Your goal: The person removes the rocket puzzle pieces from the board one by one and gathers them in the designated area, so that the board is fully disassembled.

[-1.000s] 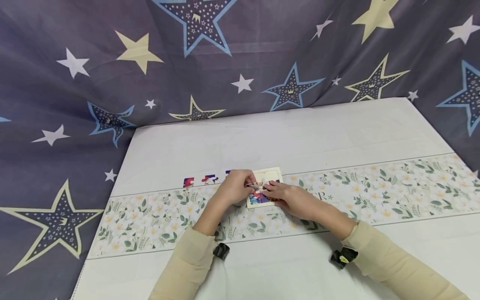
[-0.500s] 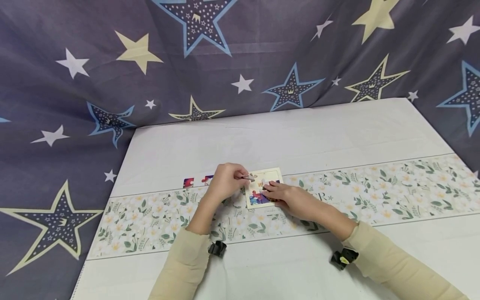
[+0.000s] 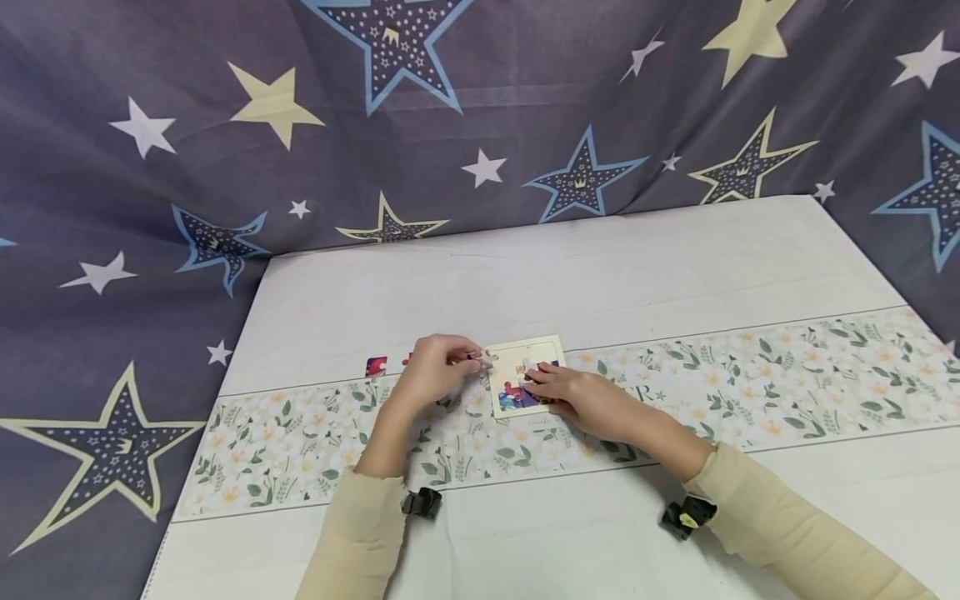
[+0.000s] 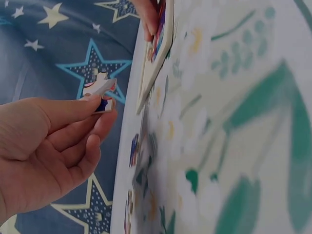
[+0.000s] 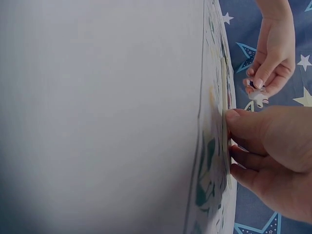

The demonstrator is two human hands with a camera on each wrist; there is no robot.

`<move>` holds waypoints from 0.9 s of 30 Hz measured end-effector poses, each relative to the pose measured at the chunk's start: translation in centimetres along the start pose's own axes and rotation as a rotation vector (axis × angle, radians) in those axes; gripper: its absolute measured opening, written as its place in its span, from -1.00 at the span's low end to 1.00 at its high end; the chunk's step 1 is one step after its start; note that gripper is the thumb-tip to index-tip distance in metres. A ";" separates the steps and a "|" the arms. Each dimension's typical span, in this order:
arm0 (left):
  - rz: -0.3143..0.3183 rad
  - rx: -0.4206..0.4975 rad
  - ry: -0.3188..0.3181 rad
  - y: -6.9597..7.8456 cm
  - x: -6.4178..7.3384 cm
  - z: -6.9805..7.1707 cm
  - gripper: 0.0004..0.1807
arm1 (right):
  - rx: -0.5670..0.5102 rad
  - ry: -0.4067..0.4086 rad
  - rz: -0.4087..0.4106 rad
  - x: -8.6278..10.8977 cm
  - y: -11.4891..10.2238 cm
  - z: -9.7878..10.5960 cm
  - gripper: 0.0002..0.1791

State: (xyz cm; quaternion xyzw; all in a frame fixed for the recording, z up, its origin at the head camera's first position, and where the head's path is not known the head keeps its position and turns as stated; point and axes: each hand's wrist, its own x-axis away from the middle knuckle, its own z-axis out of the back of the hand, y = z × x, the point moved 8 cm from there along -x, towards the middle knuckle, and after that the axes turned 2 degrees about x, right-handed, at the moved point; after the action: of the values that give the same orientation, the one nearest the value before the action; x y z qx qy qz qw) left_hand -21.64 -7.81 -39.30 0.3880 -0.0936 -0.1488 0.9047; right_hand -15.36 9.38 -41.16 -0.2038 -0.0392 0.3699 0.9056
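Observation:
My left hand [image 3: 431, 371] pinches a jigsaw piece [image 4: 103, 90] between thumb and fingers, up off the table, just left of the puzzle tray. White, red and dark blue show on the piece. The cream puzzle tray [image 3: 506, 370] lies flat, with colourful joined pieces [image 3: 516, 395] in its lower part and bare backing at upper left. On the tray's right side rests my right hand [image 3: 588, 400], fingertips touching the pieces and thumb [image 5: 236, 116] at the tray edge. That hand covers part of the picture.
Loose jigsaw pieces lie left of the tray, among them a red and purple piece [image 3: 377, 366]; another is partly behind my left hand. A floral band [image 3: 750, 383] crosses the white tabletop [image 3: 600, 275]. A star-patterned curtain [image 3: 525, 100] stands behind.
My left hand has drawn back from over the tray to the left, still pinching the jigsaw piece, and uncovered the tray's left part. The right hand has stayed put.

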 end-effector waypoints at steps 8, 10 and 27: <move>0.091 0.062 0.076 -2.3 1.1 1.6 -0.82 | -0.007 -0.010 -0.015 0.0 0.0 -0.1 -0.54; 0.110 0.068 0.086 -2.8 1.3 2.0 -0.82 | -0.008 -0.010 -0.015 0.0 0.0 -0.1 -0.54; 0.218 0.051 0.123 -7.2 4.0 5.2 -0.78 | -0.020 -0.013 -0.017 0.0 0.0 -0.1 -0.54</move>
State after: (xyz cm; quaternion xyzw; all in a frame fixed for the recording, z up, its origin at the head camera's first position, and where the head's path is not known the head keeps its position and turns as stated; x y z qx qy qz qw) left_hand -20.81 -17.38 -40.77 0.4067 -0.0831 -0.0229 0.9095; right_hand -15.35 9.35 -41.30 -0.2099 -0.0504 0.3629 0.9065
